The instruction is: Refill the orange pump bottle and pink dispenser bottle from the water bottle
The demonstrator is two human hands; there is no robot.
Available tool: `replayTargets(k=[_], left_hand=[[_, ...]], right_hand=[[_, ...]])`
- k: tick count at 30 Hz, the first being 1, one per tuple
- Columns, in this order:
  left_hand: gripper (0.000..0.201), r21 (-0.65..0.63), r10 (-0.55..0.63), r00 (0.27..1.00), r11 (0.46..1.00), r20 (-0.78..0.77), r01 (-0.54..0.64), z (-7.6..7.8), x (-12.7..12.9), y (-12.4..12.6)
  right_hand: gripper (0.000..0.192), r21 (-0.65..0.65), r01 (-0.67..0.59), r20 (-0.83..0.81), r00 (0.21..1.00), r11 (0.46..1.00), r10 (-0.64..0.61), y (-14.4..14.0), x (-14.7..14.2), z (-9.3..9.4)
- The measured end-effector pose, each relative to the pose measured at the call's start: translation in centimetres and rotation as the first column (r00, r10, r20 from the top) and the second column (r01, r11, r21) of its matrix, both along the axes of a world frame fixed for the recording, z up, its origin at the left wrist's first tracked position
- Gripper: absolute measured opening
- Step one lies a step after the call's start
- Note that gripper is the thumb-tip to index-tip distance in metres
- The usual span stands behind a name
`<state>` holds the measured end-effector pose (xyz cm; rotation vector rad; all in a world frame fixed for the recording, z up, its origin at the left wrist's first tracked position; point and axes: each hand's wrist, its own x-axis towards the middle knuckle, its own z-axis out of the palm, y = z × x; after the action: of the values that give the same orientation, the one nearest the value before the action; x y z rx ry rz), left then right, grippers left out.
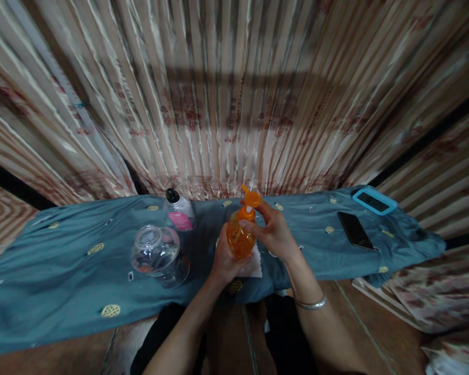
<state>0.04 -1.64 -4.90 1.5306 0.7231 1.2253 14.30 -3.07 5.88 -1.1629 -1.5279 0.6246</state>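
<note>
An orange pump bottle (pixel 239 237) stands upright above a white tissue (pixel 255 266) on the blue cloth. My left hand (pixel 223 260) wraps the bottle's lower body from the near side. My right hand (pixel 272 229) holds the bottle's neck just under the orange pump head (pixel 251 198), fingers curled around it. A metal bangle (pixel 311 304) sits on my right wrist.
A clear glass jar (pixel 159 255) stands left of the bottle, with a clear bottle with a black cap and pink label (pixel 179 211) behind it. A black phone (pixel 355 229) and a light-blue-framed device (pixel 374 200) lie at the right on the blue cloth (pixel 62 260). Striped curtains hang behind.
</note>
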Motion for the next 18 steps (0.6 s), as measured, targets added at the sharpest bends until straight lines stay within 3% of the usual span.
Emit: replayTargets(k=[4, 7, 11, 18], left_hand=[[0.083, -0.025, 0.027, 0.999, 0.999, -0.042, -0.028, 0.0, -0.1, -0.1], [0.088, -0.028, 0.045, 0.997, 0.999, -0.06, -0.047, -0.1, 0.0, -0.1], [0.09, -0.019, 0.015, 1.0, 1.0, -0.014, -0.016, -0.2, 0.1, 0.1], [0.087, -0.026, 0.027, 0.999, 0.999, -0.022, -0.028, -0.3, 0.2, 0.1]], right_hand=[[0.051, 0.0, 0.098, -0.008, 0.995, 0.995, -0.098, -0.1, -0.3, -0.2], [0.055, -0.007, -0.006, -0.006, 1.0, 1.0, 0.006, -0.4, 0.3, 0.2], [0.041, 0.002, -0.14, -0.003, 0.99, 0.99, 0.14, -0.2, 0.8, 0.3], [0.043, 0.065, 0.039, 0.076, 0.996, 0.997, -0.044, 0.0, -0.5, 0.1]])
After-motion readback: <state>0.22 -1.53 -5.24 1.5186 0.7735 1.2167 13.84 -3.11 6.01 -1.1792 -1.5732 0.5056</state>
